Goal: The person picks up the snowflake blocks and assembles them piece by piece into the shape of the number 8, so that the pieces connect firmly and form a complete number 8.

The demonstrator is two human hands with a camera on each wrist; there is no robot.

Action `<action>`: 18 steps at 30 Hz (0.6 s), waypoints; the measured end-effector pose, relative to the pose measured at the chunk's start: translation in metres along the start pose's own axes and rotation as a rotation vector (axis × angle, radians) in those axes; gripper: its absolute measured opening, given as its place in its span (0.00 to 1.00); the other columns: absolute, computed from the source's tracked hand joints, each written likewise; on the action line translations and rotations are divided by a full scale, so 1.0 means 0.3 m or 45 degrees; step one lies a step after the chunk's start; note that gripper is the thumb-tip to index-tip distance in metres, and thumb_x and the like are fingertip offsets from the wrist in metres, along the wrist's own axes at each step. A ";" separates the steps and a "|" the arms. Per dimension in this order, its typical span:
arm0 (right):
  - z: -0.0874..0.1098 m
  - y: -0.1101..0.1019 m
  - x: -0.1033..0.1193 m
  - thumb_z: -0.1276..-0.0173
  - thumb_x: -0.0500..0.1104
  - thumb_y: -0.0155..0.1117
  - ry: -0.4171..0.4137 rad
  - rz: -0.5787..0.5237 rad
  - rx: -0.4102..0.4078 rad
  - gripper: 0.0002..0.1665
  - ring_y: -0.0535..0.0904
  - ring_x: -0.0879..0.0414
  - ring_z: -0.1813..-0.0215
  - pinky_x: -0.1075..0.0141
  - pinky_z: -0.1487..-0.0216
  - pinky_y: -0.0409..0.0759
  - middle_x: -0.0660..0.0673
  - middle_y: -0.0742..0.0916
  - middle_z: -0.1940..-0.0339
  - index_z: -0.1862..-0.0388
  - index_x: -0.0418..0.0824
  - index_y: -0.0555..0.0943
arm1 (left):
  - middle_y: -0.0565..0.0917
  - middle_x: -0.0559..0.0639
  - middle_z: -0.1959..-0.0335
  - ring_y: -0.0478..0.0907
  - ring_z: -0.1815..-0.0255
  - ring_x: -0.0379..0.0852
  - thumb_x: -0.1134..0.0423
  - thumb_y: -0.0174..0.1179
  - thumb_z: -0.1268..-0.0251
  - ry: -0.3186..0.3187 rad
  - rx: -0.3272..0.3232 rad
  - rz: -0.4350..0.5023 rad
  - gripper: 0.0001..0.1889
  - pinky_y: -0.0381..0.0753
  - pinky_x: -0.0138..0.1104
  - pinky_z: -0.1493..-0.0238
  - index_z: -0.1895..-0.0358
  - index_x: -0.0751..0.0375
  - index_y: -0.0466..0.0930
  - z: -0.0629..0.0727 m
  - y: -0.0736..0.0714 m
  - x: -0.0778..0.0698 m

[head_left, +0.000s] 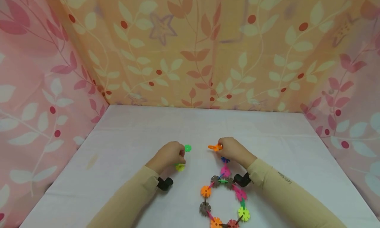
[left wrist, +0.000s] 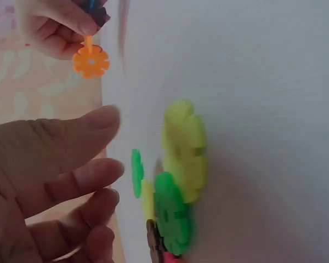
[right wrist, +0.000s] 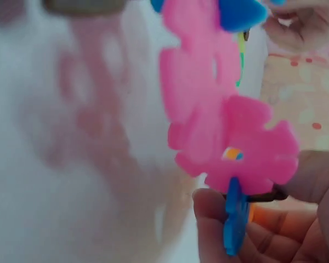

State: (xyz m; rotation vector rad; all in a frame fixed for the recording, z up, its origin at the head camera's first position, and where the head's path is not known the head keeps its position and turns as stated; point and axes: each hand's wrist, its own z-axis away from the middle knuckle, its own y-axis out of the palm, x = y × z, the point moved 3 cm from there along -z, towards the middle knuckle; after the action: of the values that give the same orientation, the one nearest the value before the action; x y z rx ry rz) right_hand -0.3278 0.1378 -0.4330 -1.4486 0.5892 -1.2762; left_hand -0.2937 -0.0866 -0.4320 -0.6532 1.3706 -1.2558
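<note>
My left hand hovers over the table near loose flower-shaped interlocking discs. In the left wrist view its thumb and fingers stand apart with nothing between them, beside a yellow disc and a green disc. A single green disc lies farther back. My right hand pinches linked flower-shaped discs, with an orange disc sticking out toward the left. In the right wrist view, pink discs and a blue disc join on near the fingertips, which partly hide the held piece.
A closed ring of linked discs, including an orange one and a yellow one, lies at the front, right of centre. The white tabletop meets patterned curtains at the back and sides. Black wrist cameras hang below both sleeves.
</note>
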 end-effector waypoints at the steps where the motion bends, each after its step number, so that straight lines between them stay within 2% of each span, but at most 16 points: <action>1: 0.001 0.001 -0.009 0.46 0.41 0.66 0.016 -0.008 0.008 0.15 0.72 0.56 0.73 0.65 0.70 0.72 0.45 0.83 0.65 0.59 0.37 0.79 | 0.73 0.45 0.74 0.69 0.71 0.42 0.59 0.70 0.55 0.002 0.027 -0.016 0.11 0.70 0.34 0.69 0.73 0.54 0.76 0.010 0.004 0.006; 4: 0.004 0.004 -0.024 0.47 0.39 0.64 0.044 -0.057 0.040 0.17 0.71 0.56 0.76 0.66 0.74 0.71 0.44 0.83 0.63 0.56 0.37 0.79 | 0.71 0.45 0.72 0.68 0.69 0.43 0.66 0.67 0.54 -0.009 0.038 -0.038 0.09 0.70 0.35 0.68 0.69 0.55 0.76 0.037 0.014 0.022; 7: 0.010 0.001 -0.032 0.48 0.38 0.64 0.034 -0.059 0.055 0.16 0.70 0.55 0.76 0.65 0.73 0.71 0.45 0.83 0.65 0.58 0.39 0.79 | 0.70 0.45 0.71 0.67 0.68 0.44 0.72 0.62 0.53 -0.049 0.001 -0.012 0.10 0.70 0.35 0.67 0.66 0.55 0.78 0.055 0.019 0.044; 10: 0.020 -0.010 -0.035 0.50 0.36 0.65 -0.026 -0.019 0.035 0.15 0.72 0.55 0.71 0.62 0.67 0.74 0.47 0.82 0.67 0.61 0.40 0.78 | 0.71 0.45 0.72 0.67 0.69 0.44 0.72 0.62 0.54 -0.061 -0.017 0.043 0.09 0.70 0.35 0.67 0.69 0.54 0.80 0.055 0.019 0.067; 14: 0.035 -0.024 -0.037 0.48 0.34 0.65 -0.134 -0.014 0.030 0.18 0.75 0.53 0.61 0.57 0.57 0.75 0.47 0.82 0.61 0.57 0.42 0.79 | 0.72 0.45 0.74 0.67 0.70 0.43 0.71 0.66 0.58 -0.052 -0.004 0.082 0.10 0.69 0.34 0.69 0.74 0.54 0.76 0.038 0.020 0.087; 18: 0.040 -0.029 -0.030 0.45 0.35 0.64 -0.228 -0.022 0.038 0.15 0.75 0.54 0.58 0.58 0.55 0.75 0.47 0.82 0.58 0.56 0.44 0.81 | 0.74 0.44 0.76 0.69 0.71 0.43 0.70 0.66 0.55 -0.055 -0.014 0.108 0.10 0.69 0.34 0.69 0.73 0.55 0.74 0.024 0.012 0.068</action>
State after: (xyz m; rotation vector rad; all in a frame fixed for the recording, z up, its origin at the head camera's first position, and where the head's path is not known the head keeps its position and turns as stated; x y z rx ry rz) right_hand -0.3220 0.1529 -0.4267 -1.5273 0.4368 -1.1490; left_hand -0.2910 -0.1063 -0.4412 -0.6198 1.3568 -1.1616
